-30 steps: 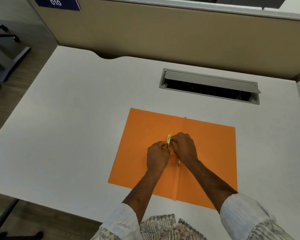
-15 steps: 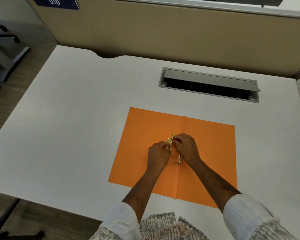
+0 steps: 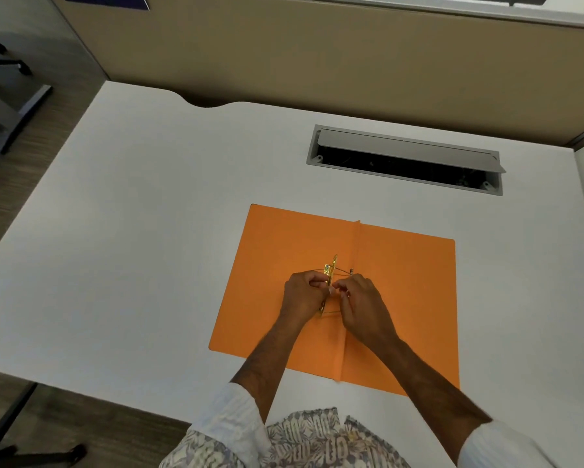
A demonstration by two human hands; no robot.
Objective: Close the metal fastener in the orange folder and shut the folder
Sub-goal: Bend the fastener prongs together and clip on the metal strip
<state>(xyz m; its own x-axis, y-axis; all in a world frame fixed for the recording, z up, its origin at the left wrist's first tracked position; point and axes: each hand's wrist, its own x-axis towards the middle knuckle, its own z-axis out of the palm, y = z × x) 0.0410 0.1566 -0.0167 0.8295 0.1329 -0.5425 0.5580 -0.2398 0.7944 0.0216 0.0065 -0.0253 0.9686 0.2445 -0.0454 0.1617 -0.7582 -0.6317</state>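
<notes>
Since a second ago, your hands have slid a little toward you along the gold clip, so more of its far end shows. Your left hand and right hand are curled close together, both pinching the clip by the fold of the orange folder. The folder lies open and flat on the white desk. The clip looks not yet closed. After that, you must shut the folder. Farther back sits a gray cable slot.
</notes>
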